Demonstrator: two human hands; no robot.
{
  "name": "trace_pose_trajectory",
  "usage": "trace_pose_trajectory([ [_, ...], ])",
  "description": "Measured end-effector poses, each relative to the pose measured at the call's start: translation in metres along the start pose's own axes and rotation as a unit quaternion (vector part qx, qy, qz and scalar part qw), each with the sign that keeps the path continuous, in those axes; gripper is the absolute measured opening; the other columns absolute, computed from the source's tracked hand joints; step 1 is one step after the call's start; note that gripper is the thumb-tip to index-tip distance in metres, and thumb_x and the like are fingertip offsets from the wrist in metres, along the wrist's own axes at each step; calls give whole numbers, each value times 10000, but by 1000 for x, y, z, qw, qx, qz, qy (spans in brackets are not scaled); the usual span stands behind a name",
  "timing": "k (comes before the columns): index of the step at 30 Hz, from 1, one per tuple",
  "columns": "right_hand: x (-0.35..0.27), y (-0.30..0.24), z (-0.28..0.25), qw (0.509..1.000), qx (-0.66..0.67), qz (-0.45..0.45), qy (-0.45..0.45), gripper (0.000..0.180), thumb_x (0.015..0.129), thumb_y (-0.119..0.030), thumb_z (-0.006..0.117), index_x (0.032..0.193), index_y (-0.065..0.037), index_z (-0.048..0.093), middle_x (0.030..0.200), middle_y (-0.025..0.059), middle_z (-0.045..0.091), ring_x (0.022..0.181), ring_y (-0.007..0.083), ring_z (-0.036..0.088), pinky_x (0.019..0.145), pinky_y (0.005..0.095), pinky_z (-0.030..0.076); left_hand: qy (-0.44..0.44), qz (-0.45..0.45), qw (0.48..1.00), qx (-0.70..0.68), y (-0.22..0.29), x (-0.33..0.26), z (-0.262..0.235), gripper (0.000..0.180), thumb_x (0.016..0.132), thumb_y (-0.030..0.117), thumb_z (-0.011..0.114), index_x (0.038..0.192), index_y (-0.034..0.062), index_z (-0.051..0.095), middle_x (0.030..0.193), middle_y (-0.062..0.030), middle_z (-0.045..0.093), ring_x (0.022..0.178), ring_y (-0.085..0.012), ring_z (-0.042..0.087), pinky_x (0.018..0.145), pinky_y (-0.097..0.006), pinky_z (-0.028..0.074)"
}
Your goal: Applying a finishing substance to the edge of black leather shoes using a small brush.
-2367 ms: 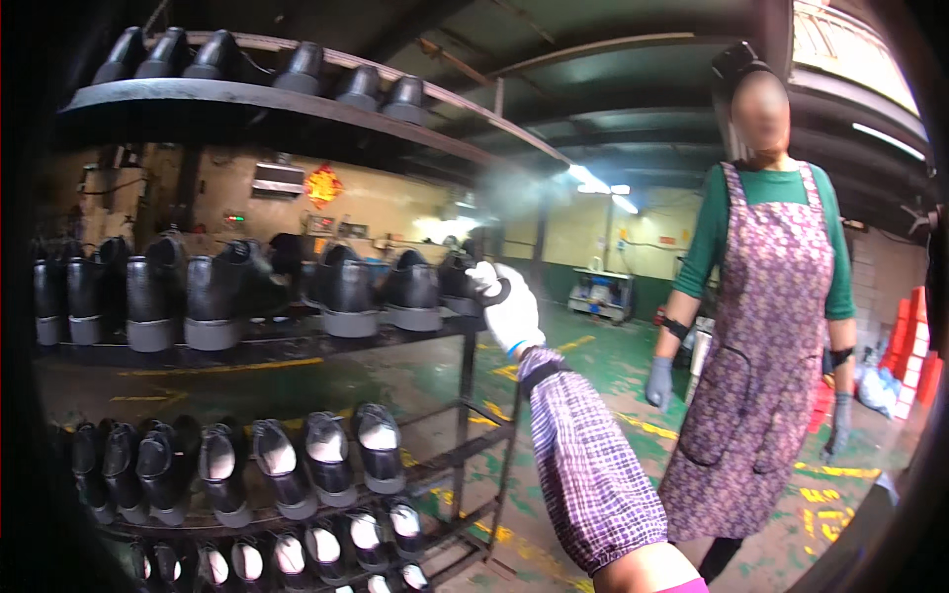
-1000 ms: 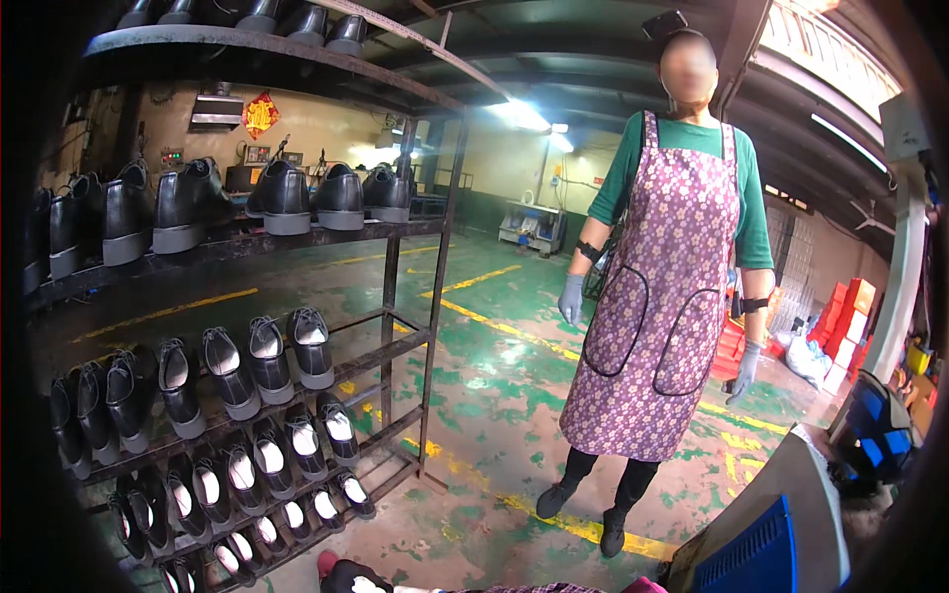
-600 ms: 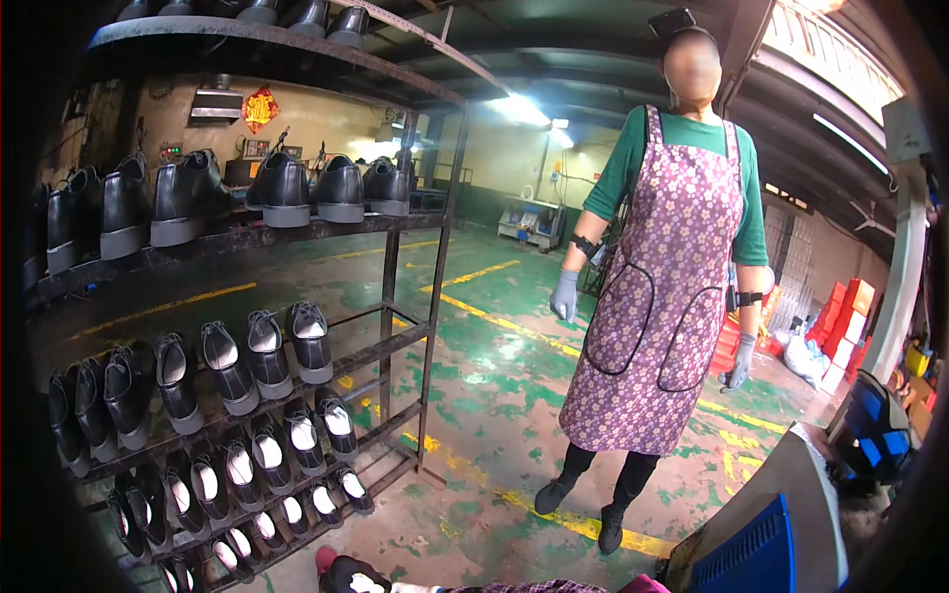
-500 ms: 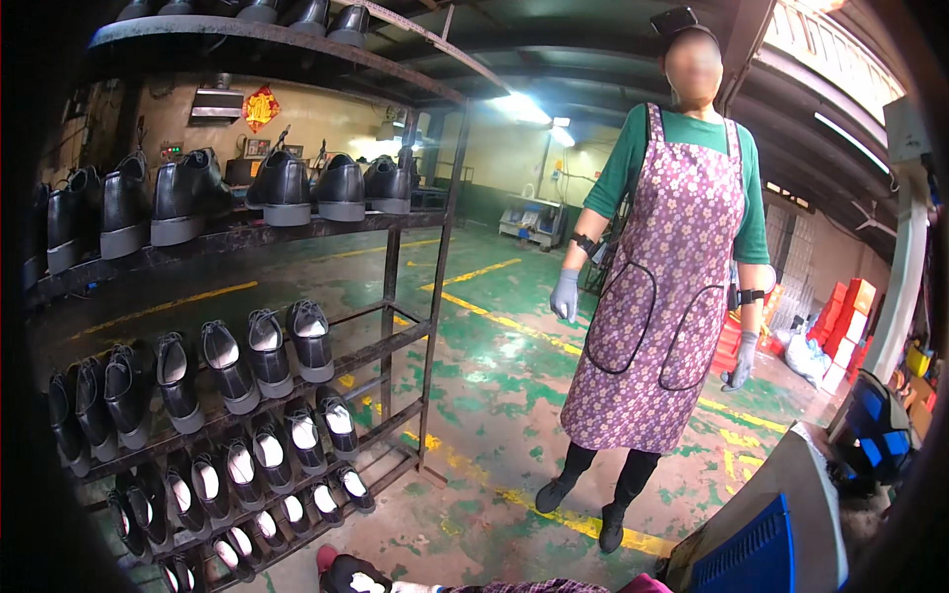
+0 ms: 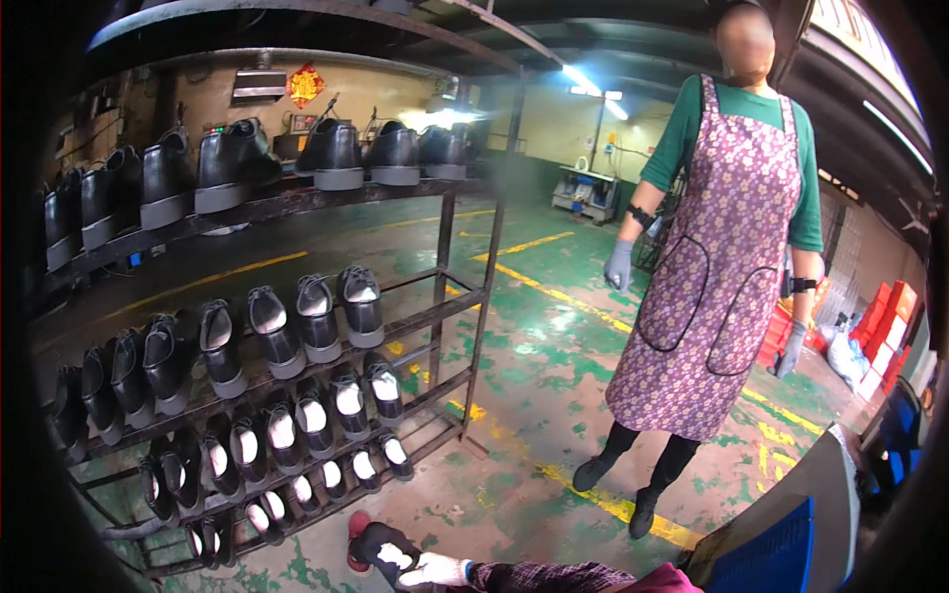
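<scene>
My left hand (image 5: 436,570), in a white glove, reaches in at the lower edge with a plaid sleeve behind it. Its fingers are closed on a black shoe (image 5: 374,544) with a white insole. A dark red rounded thing (image 5: 357,532) shows just beyond that shoe; what it is I cannot tell. To the left stands a dark metal rack (image 5: 473,371). Black lace-up shoes (image 5: 267,321) fill its tiers in rows, several with white insoles showing. My right hand is out of view.
A person in a flowered apron (image 5: 707,267) and grey gloves stands to the right, arms down. A grey machine with a blue panel (image 5: 756,549) is at the lower right. Red boxes (image 5: 883,326) are stacked behind. The green floor (image 5: 539,395) is worn, with yellow lines.
The view has swung left, so the rack and the person sit farther right in it. More of my left hand and the shoe it holds now shows.
</scene>
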State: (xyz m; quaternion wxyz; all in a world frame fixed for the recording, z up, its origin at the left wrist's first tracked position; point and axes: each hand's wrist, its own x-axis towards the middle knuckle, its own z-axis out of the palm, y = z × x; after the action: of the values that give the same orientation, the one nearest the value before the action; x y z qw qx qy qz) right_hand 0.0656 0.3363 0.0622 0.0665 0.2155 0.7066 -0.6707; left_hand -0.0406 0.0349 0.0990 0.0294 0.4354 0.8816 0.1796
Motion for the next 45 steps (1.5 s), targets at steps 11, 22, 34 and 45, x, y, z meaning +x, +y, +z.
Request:
trace_pose_trajectory([
  [11,2,13,11,998,67,-2,10,249,860,-324,691,823,-78,690,672,12,623,552,134,574,517,287,480,23,-43,999,22,6,-32,5,666,957,537,456,1501,169,351,1555,-143,332,1406,-380,323,1101,-637,233],
  [22,-18,-6,6,990,133,4,-44,217,894,-286,677,929,-72,686,731,59,643,557,165,581,498,295,482,43,-66,996,47,13,-62,14,667,954,537,457,1501,170,353,1561,-139,327,1413,-383,311,1109,-653,210],
  [34,-30,10,9,992,127,-8,-13,126,878,-213,689,855,-90,704,671,-10,612,540,123,542,514,286,452,44,-59,995,70,13,-76,10,668,951,536,457,1501,172,355,1568,-134,320,1422,-387,297,1119,-670,184],
  [45,-28,12,10,1000,2,-10,-27,429,906,-474,641,927,-56,736,787,15,702,676,116,612,609,288,504,38,-109,989,93,19,-152,17,669,949,536,458,1501,173,356,1574,-129,315,1430,-391,285,1128,-686,161],
])
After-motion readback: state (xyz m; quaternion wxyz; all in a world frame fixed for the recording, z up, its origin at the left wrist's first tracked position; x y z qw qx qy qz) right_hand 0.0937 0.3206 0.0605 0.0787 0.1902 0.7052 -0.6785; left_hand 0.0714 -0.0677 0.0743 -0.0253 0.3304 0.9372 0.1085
